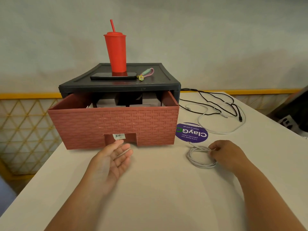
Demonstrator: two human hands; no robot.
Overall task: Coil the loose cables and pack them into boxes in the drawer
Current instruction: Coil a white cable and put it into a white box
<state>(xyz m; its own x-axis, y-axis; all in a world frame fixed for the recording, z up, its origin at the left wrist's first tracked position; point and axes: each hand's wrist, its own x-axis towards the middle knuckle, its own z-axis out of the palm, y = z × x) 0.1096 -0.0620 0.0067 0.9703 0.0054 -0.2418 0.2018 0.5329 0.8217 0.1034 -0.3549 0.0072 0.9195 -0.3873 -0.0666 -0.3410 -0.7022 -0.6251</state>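
Right of the brick-red woven plastic drawer (115,125), the right hand (225,154) pinches a coiled white cable (196,161) that may spring apart if lifted by one side; the left hand (113,157) is spread open, empty.

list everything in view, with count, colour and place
table: one, white, under everything
unit: one, black, on the table
drawer: one, brick red, pulled open from the unit
boxes: count unclear, white and dark, inside the drawer
tumbler: one, red, atop the unit
phone: one, black, before the tumbler
key strap: one, pink and green, beside the phone
sticker: one, purple, on the table
loose cables: two, black and white, tangled right of the unit
coiled cable: one, white, front right
left hand: open, palm up, before the drawer
right hand: pinches the coiled cable
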